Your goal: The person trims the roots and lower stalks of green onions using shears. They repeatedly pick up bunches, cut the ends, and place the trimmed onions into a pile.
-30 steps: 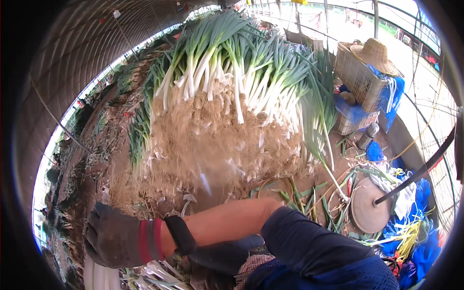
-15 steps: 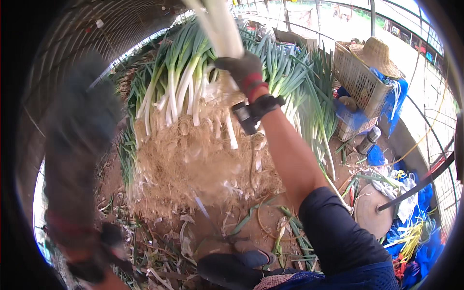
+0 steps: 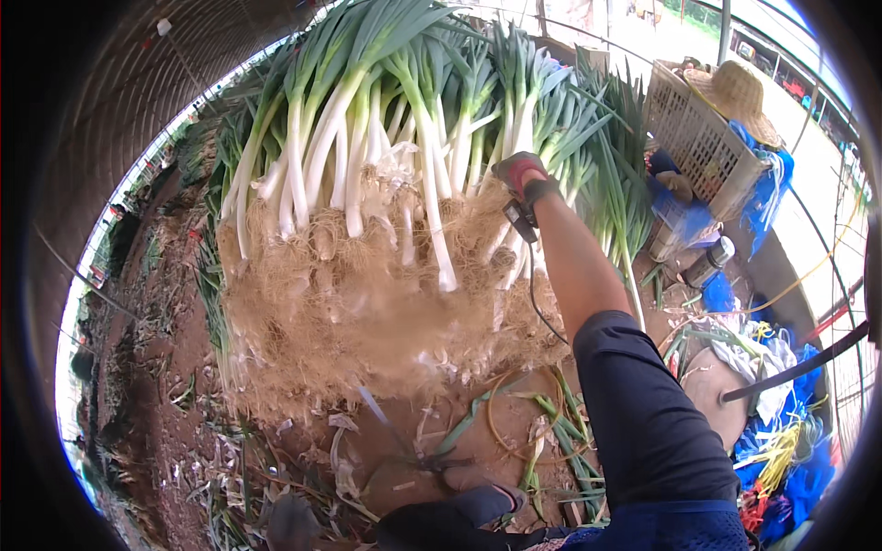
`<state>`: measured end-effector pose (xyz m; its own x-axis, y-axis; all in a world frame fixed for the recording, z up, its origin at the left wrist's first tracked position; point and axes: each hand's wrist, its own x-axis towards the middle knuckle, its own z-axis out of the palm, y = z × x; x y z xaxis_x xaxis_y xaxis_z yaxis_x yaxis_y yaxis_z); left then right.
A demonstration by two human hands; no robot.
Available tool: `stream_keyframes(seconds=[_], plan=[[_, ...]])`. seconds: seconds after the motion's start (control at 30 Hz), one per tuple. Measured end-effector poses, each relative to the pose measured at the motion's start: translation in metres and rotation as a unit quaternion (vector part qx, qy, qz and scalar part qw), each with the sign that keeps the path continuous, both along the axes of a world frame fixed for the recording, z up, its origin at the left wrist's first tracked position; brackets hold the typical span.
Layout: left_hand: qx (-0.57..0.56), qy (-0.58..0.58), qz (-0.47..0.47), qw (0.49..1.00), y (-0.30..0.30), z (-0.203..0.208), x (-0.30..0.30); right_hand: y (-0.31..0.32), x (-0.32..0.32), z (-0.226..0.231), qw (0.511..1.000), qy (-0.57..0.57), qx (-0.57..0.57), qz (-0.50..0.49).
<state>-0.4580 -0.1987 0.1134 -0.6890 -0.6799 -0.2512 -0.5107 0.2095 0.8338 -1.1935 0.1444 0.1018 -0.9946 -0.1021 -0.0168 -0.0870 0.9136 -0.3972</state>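
Note:
A broad heap of leeks (image 3: 344, 147) lies in front of me, green leaves pointing away and white stalks toward me. Their tangled, soil-brown roots (image 3: 322, 303) hang along the near side. My right hand (image 3: 524, 173), in a dark glove with red at the wrist, is at the right-middle of the heap. Its fingers look closed around the white stalk of a leek (image 3: 523, 138), though the fingertips are partly hidden. A small black device (image 3: 521, 220) with a cable is strapped to that wrist. My left hand is not in view.
To the right are a plastic crate (image 3: 703, 138) with a straw hat (image 3: 735, 96) on it, a metal flask (image 3: 709, 262), and a round disc (image 3: 712, 395) beside a dark bar. Blue netting (image 3: 795, 487) lies lower right. Leaf scraps (image 3: 230, 487) litter the ground.
My right hand has come down onto the heap; the leek it held up is no longer raised in it. My left hand, blurred at the left before, has gone from view.

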Motion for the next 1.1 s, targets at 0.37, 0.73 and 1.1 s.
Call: stream_keyframes(seconds=[0.37,0.73,1.1], plan=[[-0.016,-0.026,0.023,0.999,0.010,-0.035,0.122,-0.010,0.109,0.043,0.989,0.025,-0.117,-0.089],[0.198,0.145,0.291,0.925,0.069,-0.074,0.287,0.019,0.287,-0.009,0.973,0.032,-0.222,0.059],[0.057,0.046,0.357,0.931,0.162,-0.119,0.384,-0.123,0.533,-0.071,0.711,0.018,-0.033,0.702]])
